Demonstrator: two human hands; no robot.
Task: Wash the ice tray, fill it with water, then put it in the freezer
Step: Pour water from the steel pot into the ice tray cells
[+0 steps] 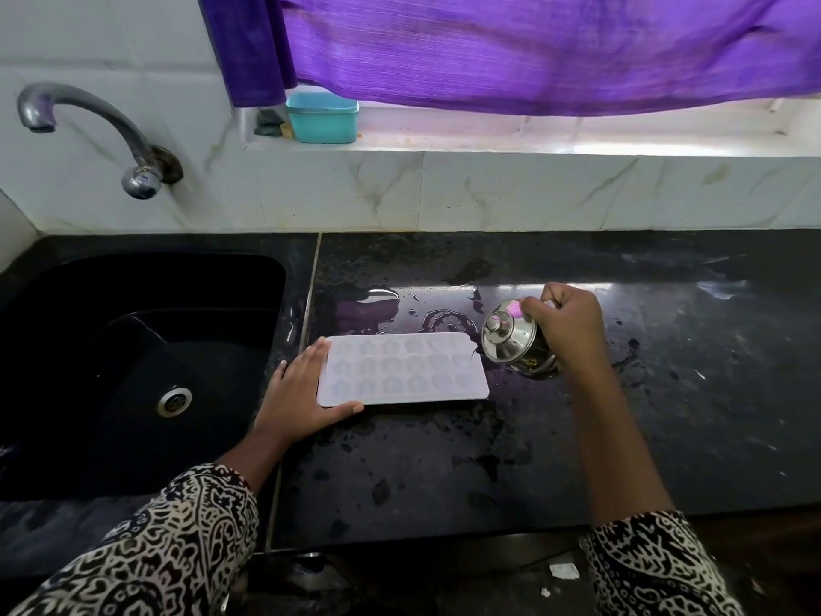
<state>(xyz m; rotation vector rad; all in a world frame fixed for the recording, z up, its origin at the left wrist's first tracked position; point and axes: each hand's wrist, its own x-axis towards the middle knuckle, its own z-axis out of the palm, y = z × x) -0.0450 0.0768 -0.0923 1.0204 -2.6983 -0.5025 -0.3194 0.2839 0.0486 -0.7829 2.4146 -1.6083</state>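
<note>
Purple cloth curtain [533, 46] hung across the window at top, over a white ledge.

Black speckled stone table [666, 393] ran below the pale marble-patterned wall tiles. Its surface was wet, with a puddle [435, 313] and scattered drops near the middle.

Black moulded sink [111, 349] was set into the table on the left, with a round metal drain [174, 401] at the bottom.

White translucent rectangular ice tray [404, 371] lay flat on the table just right of the sink, long side toward the person. It had three rows of moulded cells. Could not tell whether the cells held water.

Curved grey metal tap [89, 113] came off the wall above the sink, with no stream visible.

Teal plastic box [322, 117] sat on the window ledge, beside the curtain's edge.

Small shiny steel pot with a knobbed lid [511, 340] was tilted at the tray's far right corner, lid leaning toward the tray.

Right hand [564, 322] had its fingers curled round the pot, gripping it from the right.

Left hand [297, 393] lay with fingers straight against the tray's left short edge and the thumb along its near edge. It was steadying, not grasping. Both sleeves were patterned black and white.
</note>
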